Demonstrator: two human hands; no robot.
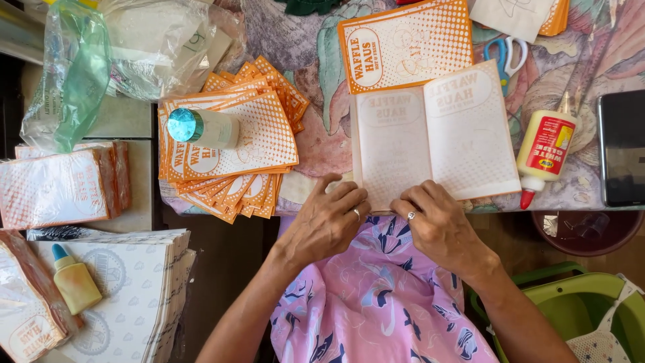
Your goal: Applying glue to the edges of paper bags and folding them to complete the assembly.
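Observation:
My left hand [329, 218] and my right hand [435, 220] both press on the near edge of a pale paper sheet [435, 134] with a faint orange dotted print showing through, lying on the table's front edge. Each hand wears a ring. Fingers of both hands pinch or fold the sheet's bottom margin. Beyond the sheet lies another orange dotted paper bag [406, 44], printed side up. A white glue bottle with a red tip [545, 151] lies just right of the sheet.
A fanned pile of orange printed bags [259, 144] with a small white bottle [201, 128] on top lies to the left. Scissors [505, 57], a dark phone [621, 148], plastic bags [101, 54], more paper stacks [57, 188], a yellow glue bottle [74, 279] and a green basket [578, 302] surround.

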